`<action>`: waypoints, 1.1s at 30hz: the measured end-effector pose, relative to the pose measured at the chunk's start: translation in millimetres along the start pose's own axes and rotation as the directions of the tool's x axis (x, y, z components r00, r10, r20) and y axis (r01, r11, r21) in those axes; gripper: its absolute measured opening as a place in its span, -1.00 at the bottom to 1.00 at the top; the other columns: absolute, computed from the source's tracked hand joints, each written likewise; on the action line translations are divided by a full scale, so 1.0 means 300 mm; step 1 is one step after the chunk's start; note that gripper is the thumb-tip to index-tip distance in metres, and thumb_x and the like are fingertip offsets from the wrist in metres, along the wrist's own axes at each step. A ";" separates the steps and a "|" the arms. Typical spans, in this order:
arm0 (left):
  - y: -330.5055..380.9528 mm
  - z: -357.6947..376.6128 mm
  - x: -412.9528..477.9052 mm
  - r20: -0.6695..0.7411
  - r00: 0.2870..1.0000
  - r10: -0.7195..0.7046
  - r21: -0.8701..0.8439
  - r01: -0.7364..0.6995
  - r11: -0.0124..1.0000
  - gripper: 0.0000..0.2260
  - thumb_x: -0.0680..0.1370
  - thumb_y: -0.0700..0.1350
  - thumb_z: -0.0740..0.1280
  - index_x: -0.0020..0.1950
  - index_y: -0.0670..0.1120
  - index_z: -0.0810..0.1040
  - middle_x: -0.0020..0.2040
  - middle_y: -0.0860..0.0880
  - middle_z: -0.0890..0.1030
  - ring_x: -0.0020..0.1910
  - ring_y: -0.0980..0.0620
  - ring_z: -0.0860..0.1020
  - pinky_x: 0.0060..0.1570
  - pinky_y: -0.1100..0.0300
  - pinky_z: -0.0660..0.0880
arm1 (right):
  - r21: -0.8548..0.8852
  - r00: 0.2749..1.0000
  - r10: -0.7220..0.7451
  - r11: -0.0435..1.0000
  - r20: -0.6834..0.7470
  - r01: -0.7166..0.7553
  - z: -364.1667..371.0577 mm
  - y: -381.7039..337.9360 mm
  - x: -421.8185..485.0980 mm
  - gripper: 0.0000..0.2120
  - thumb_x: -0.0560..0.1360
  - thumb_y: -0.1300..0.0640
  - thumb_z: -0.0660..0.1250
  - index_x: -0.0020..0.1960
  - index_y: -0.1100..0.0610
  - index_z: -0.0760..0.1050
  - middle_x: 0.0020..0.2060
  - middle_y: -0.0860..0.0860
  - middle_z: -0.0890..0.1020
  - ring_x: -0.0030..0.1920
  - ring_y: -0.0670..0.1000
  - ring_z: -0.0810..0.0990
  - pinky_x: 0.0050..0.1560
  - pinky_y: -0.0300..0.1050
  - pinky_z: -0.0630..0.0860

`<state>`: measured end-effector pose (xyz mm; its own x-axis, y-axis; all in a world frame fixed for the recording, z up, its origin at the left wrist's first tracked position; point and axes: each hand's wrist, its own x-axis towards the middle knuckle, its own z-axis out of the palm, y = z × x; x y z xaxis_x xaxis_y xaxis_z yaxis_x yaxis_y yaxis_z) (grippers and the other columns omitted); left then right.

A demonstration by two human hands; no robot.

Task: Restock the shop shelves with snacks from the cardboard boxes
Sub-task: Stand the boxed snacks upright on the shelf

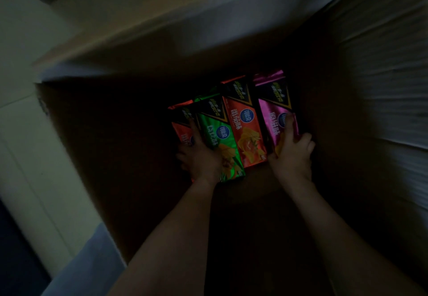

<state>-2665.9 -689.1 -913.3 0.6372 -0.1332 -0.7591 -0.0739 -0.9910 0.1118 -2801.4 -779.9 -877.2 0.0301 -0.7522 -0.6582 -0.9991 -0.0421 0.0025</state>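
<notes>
Deep inside a dark cardboard box [120, 147], several snack packs lie side by side on the bottom. From left to right they are a red pack [181, 131], a green pack [222, 138], an orange-red pack [246, 129] and a pink pack [273, 110]. My left hand [200, 157] reaches between the left red pack and the green pack, fingers curled over their near ends. My right hand [293, 154] grips the near end of the pink pack, thumb on its face. Both forearms come down from the lower edge of the view.
The box's far flap [162, 32] stands open and lit. The right inner wall [382, 87] shows pale, streaked by motion blur. A light tiled floor [27, 133] lies to the left outside the box. The box's left half holds bare cardboard bottom.
</notes>
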 end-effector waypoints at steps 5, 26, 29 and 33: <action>-0.023 0.000 0.021 0.068 0.990 0.125 -0.133 -0.115 0.984 -0.19 0.54 -0.12 0.36 0.55 0.24 -0.14 0.38 -0.32 0.09 0.24 -0.31 0.37 0.25 0.04 0.37 | -0.006 1.000 -0.007 1.000 0.014 0.008 0.007 -0.037 -0.005 0.00 0.46 0.05 0.43 0.53 -0.22 -0.29 0.38 0.21 0.10 0.36 0.22 0.18 0.23 0.26 0.42; 0.235 -0.762 -0.750 0.039 0.931 0.362 -0.090 -0.358 0.929 -0.27 0.52 0.08 0.34 0.56 0.22 -0.03 0.28 -0.15 0.21 0.22 -0.18 0.31 0.23 -0.09 0.39 | 0.113 0.995 -0.055 0.991 -0.087 0.065 -0.734 -0.194 -0.672 -0.10 0.45 0.17 0.35 0.56 -0.15 -0.16 0.22 0.22 0.22 0.18 0.22 0.23 0.09 0.12 0.44; 0.263 -0.994 -0.887 0.069 0.901 0.429 -0.115 -0.420 0.900 -0.32 0.48 0.02 0.38 0.53 0.18 0.13 0.23 -0.14 0.23 0.22 -0.19 0.31 0.27 -0.03 0.38 | 0.186 0.986 -0.095 0.975 -0.135 0.119 -0.946 -0.231 -0.840 -0.12 0.46 0.15 0.35 0.57 -0.11 -0.14 0.20 0.23 0.24 0.16 0.24 0.23 0.05 0.08 0.41; 0.295 -1.293 -1.091 -0.004 0.848 0.530 -0.110 -0.527 0.843 -0.32 0.48 -0.03 0.40 0.53 0.15 0.17 0.27 -0.13 0.23 0.28 -0.16 0.27 0.30 0.09 0.29 | 0.250 0.961 -0.176 0.941 -0.213 0.227 -1.190 -0.292 -1.050 -0.14 0.50 0.11 0.35 0.58 -0.07 -0.14 0.18 0.21 0.25 0.12 0.20 0.25 0.02 -0.04 0.35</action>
<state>-2583.3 -727.2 -406.1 0.5040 -0.6378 -0.5823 -0.3138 -0.7634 0.5645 -2712.7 -774.1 -401.2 0.2106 -0.8556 -0.4729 -0.9408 -0.0460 -0.3358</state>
